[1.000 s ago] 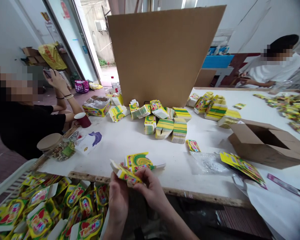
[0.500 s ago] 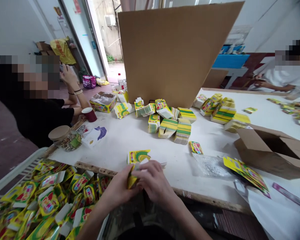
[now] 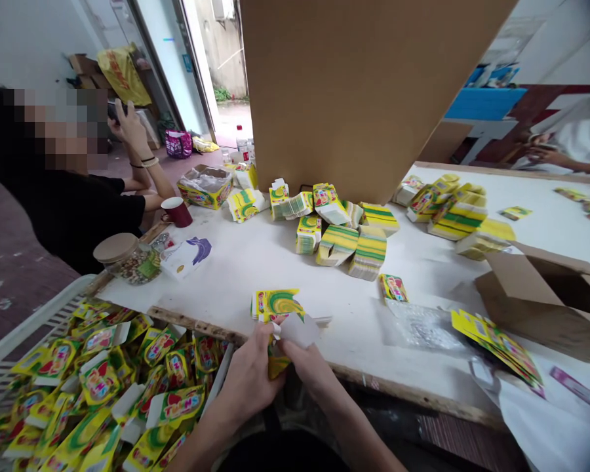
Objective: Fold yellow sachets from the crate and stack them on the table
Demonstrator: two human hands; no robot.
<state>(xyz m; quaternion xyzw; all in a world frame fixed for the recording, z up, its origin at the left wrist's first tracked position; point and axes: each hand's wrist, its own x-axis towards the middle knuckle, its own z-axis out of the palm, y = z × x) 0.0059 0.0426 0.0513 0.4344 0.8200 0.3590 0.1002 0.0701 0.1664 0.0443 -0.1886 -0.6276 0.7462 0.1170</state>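
Observation:
Both hands are closed on one small yellow carton [image 3: 278, 366] just off the table's near edge. My left hand [image 3: 252, 368] wraps its left side, thumb on top. On the right side, my right hand [image 3: 309, 367] grips it by a pale flap [image 3: 299, 330] that stands up and outward. Much of the carton is hidden by my fingers. Directly beyond lies a short stack of flat yellow-and-green cartons [image 3: 278, 303] on the white table. Left of my hands, a white plastic basket [image 3: 86, 283] is heaped with folded yellow cartons [image 3: 98, 380], some with white flaps raised.
Bundles of flat cartons [image 3: 338, 244] stand before a tall cardboard panel [image 3: 373, 98]. An open cardboard box [image 3: 511, 282] and a clear plastic bag [image 3: 423, 326] lie right. A lidded jar [image 3: 135, 262] and maroon mug [image 3: 177, 213] stand left, near a seated person [image 3: 69, 203]. Another person sits far right.
My right hand has shifted from over the carton to its right side, and a pale flap now shows spread out. The view has tilted down and turned slightly left.

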